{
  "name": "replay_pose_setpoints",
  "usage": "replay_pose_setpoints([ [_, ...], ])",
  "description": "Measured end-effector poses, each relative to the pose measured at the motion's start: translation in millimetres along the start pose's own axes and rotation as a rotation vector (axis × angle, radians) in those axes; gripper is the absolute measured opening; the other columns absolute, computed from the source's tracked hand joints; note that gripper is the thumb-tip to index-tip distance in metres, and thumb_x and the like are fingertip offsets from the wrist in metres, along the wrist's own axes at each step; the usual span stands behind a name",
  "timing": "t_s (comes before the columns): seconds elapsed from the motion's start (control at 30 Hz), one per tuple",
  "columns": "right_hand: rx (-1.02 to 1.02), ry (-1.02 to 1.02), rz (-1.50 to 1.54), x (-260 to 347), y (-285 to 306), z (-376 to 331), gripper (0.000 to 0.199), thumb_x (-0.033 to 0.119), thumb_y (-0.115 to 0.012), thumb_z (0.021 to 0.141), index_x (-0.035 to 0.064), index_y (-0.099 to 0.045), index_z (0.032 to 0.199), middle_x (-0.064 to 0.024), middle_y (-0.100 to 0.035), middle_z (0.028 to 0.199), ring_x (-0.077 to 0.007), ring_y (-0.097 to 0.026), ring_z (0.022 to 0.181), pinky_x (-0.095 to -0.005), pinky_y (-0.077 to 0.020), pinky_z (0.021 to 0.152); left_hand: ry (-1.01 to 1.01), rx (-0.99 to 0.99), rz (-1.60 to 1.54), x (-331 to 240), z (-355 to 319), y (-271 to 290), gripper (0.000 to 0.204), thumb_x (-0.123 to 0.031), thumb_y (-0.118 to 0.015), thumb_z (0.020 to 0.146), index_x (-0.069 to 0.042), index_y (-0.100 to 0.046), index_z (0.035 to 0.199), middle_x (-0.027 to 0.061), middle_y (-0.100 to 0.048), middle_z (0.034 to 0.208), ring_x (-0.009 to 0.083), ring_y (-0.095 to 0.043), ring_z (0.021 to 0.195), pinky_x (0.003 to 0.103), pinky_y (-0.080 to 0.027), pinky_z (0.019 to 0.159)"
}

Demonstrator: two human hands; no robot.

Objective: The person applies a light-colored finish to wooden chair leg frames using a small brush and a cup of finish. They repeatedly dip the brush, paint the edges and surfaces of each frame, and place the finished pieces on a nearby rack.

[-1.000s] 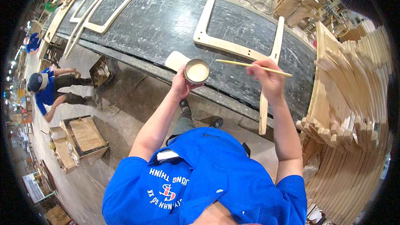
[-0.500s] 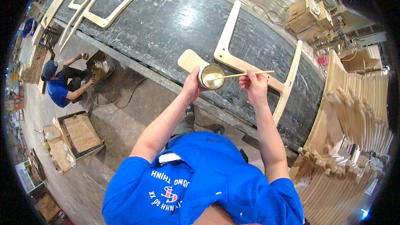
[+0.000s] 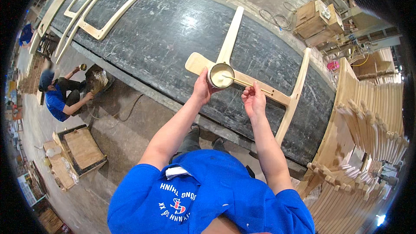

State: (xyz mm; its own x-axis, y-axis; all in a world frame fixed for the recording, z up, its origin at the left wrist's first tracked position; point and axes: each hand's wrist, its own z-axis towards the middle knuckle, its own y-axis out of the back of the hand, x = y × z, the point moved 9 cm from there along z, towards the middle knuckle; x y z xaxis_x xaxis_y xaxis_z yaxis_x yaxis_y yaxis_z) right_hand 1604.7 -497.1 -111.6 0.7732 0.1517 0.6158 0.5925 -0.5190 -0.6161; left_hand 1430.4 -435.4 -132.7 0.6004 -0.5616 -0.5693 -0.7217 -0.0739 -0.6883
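My left hand (image 3: 203, 87) is closed around a small round can (image 3: 209, 78) of thick cream-coloured liquid. A thin pale stick (image 3: 241, 81) slants out of the can to the right, its inner end in the liquid. The fingers of my right hand (image 3: 254, 100) pinch this stick near its outer end. Beyond the hands, a pale wooden chair-side frame (image 3: 230, 34) lies on the long dark table (image 3: 173, 39). The can hangs over part of this frame and hides it, while the frame's rounded flat end (image 3: 196, 62) shows left of the can.
Other wooden frames (image 3: 97, 32) lie farther left on the table. Stacks of curved wooden parts (image 3: 372, 99) rise at the right. A co-worker (image 3: 56, 97) crouches at the left, near a wooden box (image 3: 84, 147) on the floor. Another box (image 3: 312, 17) stands beyond the table.
The stick has swung so that its outer end points lower right. My right hand has come slightly down and closer to the can. The whole view has shifted a little.
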Motion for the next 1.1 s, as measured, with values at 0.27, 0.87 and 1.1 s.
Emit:
replay_pose_setpoints([
  [0.27,0.204,0.297,-0.349,62.7,-43.3,20.3,0.013,0.018,-0.054,0.090,0.0062,-0.048,0.091,-0.0108,-0.062,0.075,-0.0166,-0.061,0.064,-0.0260,-0.0488,0.056,-0.044,-0.087,-0.053,14.2,13.4,43.3,0.053,-0.045,-0.019,0.096,-0.008,-0.044,0.126,0.0104,-0.058,0.114,0.0251,-0.060,0.099,0.043,-0.054,0.075],
  [0.87,0.496,0.768,-1.531,17.6,-131.2,60.9,0.016,0.017,-0.059,0.085,0.0033,-0.052,0.081,-0.0163,-0.056,0.063,-0.0300,-0.058,0.058,-0.0360,-0.0448,0.054,-0.154,-0.324,-0.209,7.6,-80.4,162.3,0.053,-0.049,-0.028,0.094,-0.010,-0.047,0.124,0.0085,-0.059,0.113,0.0250,-0.061,0.097,0.043,-0.053,0.076],
  [1.1,0.549,0.804,-1.541,21.2,-147.4,68.8,0.016,0.017,-0.060,0.083,0.0028,-0.052,0.080,-0.0163,-0.057,0.064,-0.0306,-0.060,0.060,-0.0361,-0.0466,0.055,-0.148,-0.353,-0.238,2.8,-84.8,168.1,0.052,-0.048,-0.029,0.094,-0.011,-0.047,0.124,0.0076,-0.058,0.114,0.0247,-0.060,0.098,0.044,-0.053,0.077],
])
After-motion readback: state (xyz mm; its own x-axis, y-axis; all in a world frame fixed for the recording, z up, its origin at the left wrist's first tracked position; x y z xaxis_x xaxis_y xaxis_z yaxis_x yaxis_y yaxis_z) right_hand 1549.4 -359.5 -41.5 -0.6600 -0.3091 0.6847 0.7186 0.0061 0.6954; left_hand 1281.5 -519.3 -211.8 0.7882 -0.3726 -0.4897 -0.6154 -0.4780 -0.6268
